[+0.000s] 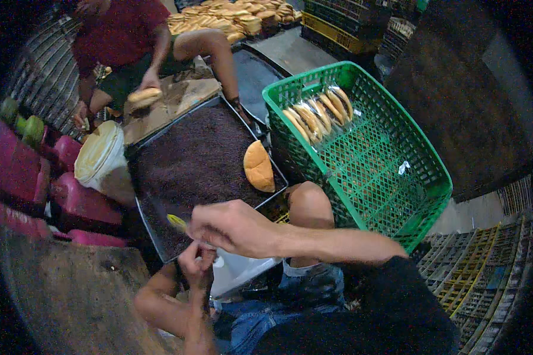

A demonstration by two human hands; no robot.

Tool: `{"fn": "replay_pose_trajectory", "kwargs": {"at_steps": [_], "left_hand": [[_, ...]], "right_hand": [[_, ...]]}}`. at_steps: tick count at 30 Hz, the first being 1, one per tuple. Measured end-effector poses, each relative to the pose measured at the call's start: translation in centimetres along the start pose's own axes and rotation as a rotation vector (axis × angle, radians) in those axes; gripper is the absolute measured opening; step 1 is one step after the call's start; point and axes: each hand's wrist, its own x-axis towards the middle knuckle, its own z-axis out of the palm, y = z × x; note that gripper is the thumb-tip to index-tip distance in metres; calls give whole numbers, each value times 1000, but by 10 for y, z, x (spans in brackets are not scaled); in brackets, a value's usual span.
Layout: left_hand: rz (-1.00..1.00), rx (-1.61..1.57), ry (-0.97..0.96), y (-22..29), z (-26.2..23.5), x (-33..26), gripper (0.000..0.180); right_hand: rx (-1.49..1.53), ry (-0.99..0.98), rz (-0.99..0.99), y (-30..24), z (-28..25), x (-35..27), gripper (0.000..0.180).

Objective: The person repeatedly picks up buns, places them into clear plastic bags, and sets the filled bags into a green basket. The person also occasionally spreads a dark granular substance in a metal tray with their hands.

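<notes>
My right hand [234, 228] is closed above my left hand [196, 260], over my lap. A small yellow-green tip [176, 222] sticks out past the right fingers; its kind is unclear. My left fingers are pinched together, and whatever they hold is hidden. Beside them, a whitish sheet or shallow tray [234, 275] rests over my legs. Just ahead lies a metal tray [151, 231] filled with dark brown sprinkles [189, 154]. A golden half-round bun [259, 167] rests on the sprinkles at the tray's right side.
To the right, a green plastic basket [391, 231] holds several filled buns [320, 115] in clear wrap. Across the tray, a co-worker's hand holds a bun [144, 97] over cardboard [183, 97]. A white bucket [103, 154] and pink stools [83, 201] stand left; many buns [237, 21] lie behind.
</notes>
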Motion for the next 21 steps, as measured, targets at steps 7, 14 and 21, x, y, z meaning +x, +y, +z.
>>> {"fn": "replay_pose_trajectory", "kwargs": {"at_steps": [7, 14, 21], "left_hand": [[-167, -1140, 90, 46, -12, 38, 43], [-301, -988, 318, 25, 15, 35, 24], [-261, -812, 809, -8, -35, 70, 31]], "right_hand": [[697, 523, 559, -10, 21, -57, 23], [626, 756, 683, 8, 60, -84, 20], [360, 690, 383, 28, 63, 4, 27]]}}
